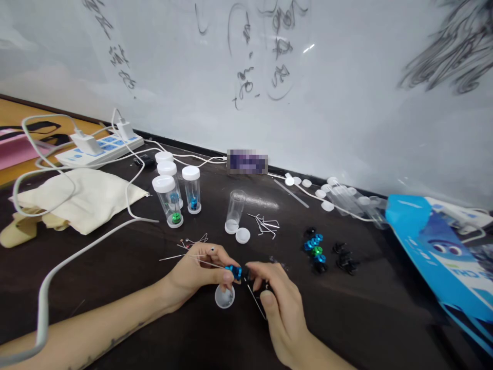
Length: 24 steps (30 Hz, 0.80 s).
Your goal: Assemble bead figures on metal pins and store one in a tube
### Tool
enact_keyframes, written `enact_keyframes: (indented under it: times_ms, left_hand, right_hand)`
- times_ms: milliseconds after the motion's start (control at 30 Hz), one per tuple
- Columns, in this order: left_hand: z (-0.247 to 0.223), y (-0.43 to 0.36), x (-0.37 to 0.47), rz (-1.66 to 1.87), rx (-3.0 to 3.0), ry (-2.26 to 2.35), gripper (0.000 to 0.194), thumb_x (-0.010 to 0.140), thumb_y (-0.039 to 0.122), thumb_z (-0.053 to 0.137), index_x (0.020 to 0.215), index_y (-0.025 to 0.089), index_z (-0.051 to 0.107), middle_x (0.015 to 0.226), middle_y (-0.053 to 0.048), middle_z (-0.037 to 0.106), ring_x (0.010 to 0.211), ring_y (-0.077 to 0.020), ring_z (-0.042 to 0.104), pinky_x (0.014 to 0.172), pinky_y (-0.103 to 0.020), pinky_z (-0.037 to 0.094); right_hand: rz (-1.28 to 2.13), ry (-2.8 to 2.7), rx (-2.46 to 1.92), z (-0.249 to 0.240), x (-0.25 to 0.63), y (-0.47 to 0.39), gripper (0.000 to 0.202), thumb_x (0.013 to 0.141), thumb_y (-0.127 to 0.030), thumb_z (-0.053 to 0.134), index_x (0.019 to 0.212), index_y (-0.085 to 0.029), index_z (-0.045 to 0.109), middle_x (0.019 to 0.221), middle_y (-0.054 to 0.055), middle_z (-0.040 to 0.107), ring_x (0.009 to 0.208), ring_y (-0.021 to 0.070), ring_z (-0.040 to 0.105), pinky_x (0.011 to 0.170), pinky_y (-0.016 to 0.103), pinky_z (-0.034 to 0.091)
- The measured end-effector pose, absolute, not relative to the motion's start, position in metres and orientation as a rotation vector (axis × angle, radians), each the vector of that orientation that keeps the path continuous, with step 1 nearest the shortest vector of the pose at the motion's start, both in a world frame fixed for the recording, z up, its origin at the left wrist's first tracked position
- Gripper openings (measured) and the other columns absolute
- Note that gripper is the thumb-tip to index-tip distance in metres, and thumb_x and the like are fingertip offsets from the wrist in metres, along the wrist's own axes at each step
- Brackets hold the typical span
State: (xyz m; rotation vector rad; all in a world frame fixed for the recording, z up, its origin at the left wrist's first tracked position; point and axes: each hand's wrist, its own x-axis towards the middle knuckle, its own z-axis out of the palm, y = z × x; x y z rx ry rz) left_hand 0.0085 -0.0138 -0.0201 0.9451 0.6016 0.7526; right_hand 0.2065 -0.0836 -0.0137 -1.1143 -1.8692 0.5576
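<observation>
My left hand point(204, 272) pinches a small blue metallic part point(233, 272), and a thin metal rod runs back from it. Close on its right, my right hand point(275, 298) has its fingers closed around a small black part point(245, 274). The blue and black parts meet or nearly meet. A thin metal pin point(256, 302) slants down beside my right fingers. Just below the blue part is a small translucent cup point(225, 296) with tiny pieces in it. An open clear tube point(235, 210) stands beyond my hands, with a white cap point(242, 236) lying beside its base.
Capped tubes point(166, 198) stand at the left, near a cream cloth point(80, 198) and white cables. Bent metal pins point(264, 225) lie beyond my hands. Blue, green and black parts point(317, 251), clear tubes and a blue package point(435, 257) are at the right.
</observation>
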Motion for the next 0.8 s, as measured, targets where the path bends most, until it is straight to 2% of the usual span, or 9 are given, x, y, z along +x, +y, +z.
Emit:
enact_keyframes:
  times_ms: [67, 133, 233, 333, 433, 533, 633, 733, 800]
  left_hand:
    - [-0.0198, -0.0135, 0.0087, 0.753, 0.948, 0.606, 0.017, 0.067, 0.019, 0.084, 0.077, 0.01, 0.074, 0.068, -0.007, 0.074, 0.053, -0.0117, 0.065, 0.052, -0.019, 0.052]
    - [-0.0197, -0.0133, 0.0089, 0.751, 0.948, 0.607, 0.017, 0.067, 0.019, 0.084, 0.076, 0.01, 0.074, 0.067, -0.007, 0.074, 0.052, -0.0114, 0.064, 0.052, -0.019, 0.052]
    - [-0.0194, -0.013, 0.0094, 0.75, 0.941, 0.598, 0.017, 0.067, 0.019, 0.084, 0.076, 0.01, 0.074, 0.065, -0.007, 0.074, 0.052, -0.0111, 0.064, 0.052, -0.019, 0.052]
    - [-0.0189, -0.0135, 0.0097, 0.737, 0.926, 0.585, 0.017, 0.066, 0.018, 0.084, 0.077, 0.01, 0.074, 0.066, -0.007, 0.074, 0.052, -0.0111, 0.065, 0.052, -0.018, 0.053]
    - [-0.0187, -0.0155, 0.0088, 0.696, 0.939, 0.573, 0.018, 0.065, 0.016, 0.085, 0.079, 0.011, 0.075, 0.066, -0.006, 0.074, 0.052, -0.0108, 0.065, 0.053, -0.018, 0.053]
    - [-0.0195, -0.0167, 0.0075, 0.665, 0.955, 0.562, 0.018, 0.064, 0.015, 0.086, 0.079, 0.011, 0.076, 0.066, -0.005, 0.074, 0.054, -0.0112, 0.066, 0.054, -0.018, 0.053]
    - [-0.0208, -0.0155, 0.0065, 0.677, 0.964, 0.562, 0.017, 0.065, 0.015, 0.085, 0.078, 0.011, 0.076, 0.065, -0.005, 0.074, 0.053, -0.0105, 0.066, 0.054, -0.018, 0.053]
    - [-0.0215, -0.014, 0.0064, 0.685, 0.967, 0.564, 0.017, 0.066, 0.016, 0.084, 0.079, 0.011, 0.076, 0.066, -0.005, 0.075, 0.053, -0.0105, 0.066, 0.054, -0.018, 0.053]
    - [-0.0215, -0.0139, 0.0067, 0.675, 0.966, 0.563, 0.017, 0.066, 0.017, 0.084, 0.079, 0.011, 0.075, 0.066, -0.006, 0.075, 0.053, -0.0107, 0.066, 0.054, -0.018, 0.054]
  right_hand:
    - [0.549, -1.863, -1.087, -0.0144, 0.2077, -0.0834, 0.039, 0.102, -0.044, 0.03, 0.126, -0.022, 0.052, 0.094, 0.005, 0.061, 0.082, 0.02, 0.057, 0.078, 0.036, 0.04]
    - [0.546, -1.886, -1.043, -0.0142, 0.2084, -0.0827, 0.039, 0.103, -0.043, 0.029, 0.125, -0.023, 0.053, 0.093, 0.005, 0.061, 0.082, 0.02, 0.057, 0.077, 0.036, 0.04]
    - [0.553, -1.888, -1.038, -0.0129, 0.2074, -0.0813, 0.038, 0.104, -0.042, 0.027, 0.108, -0.022, 0.059, 0.084, 0.003, 0.062, 0.077, 0.0192, 0.057, 0.076, 0.036, 0.038]
    - [0.574, -1.89, -1.08, -0.0121, 0.2052, -0.0806, 0.043, 0.104, -0.044, 0.023, 0.086, -0.021, 0.055, 0.078, 0.002, 0.06, 0.072, 0.0186, 0.054, 0.073, 0.036, 0.036]
    - [0.562, -1.915, -1.124, -0.0126, 0.204, -0.0805, 0.039, 0.103, -0.043, 0.03, 0.079, -0.02, 0.051, 0.072, 0.001, 0.055, 0.067, 0.0178, 0.05, 0.069, 0.035, 0.034]
    - [0.54, -1.954, -1.129, -0.0137, 0.2039, -0.0805, 0.025, 0.101, -0.033, 0.042, 0.081, -0.02, 0.052, 0.072, 0.0, 0.055, 0.068, 0.0173, 0.051, 0.07, 0.034, 0.035]
    - [0.511, -1.948, -1.109, -0.0151, 0.2037, -0.0806, 0.004, 0.096, -0.023, 0.053, 0.093, -0.021, 0.055, 0.082, 0.001, 0.059, 0.077, 0.0181, 0.055, 0.073, 0.033, 0.039]
    - [0.489, -1.904, -1.089, -0.0165, 0.2036, -0.0809, 0.014, 0.093, -0.015, 0.058, 0.104, -0.023, 0.056, 0.093, 0.003, 0.062, 0.084, 0.0184, 0.057, 0.075, 0.032, 0.042]
    - [0.496, -1.906, -1.089, -0.0166, 0.204, -0.0812, 0.009, 0.093, -0.018, 0.058, 0.101, -0.022, 0.057, 0.091, 0.003, 0.062, 0.082, 0.0187, 0.057, 0.074, 0.032, 0.042]
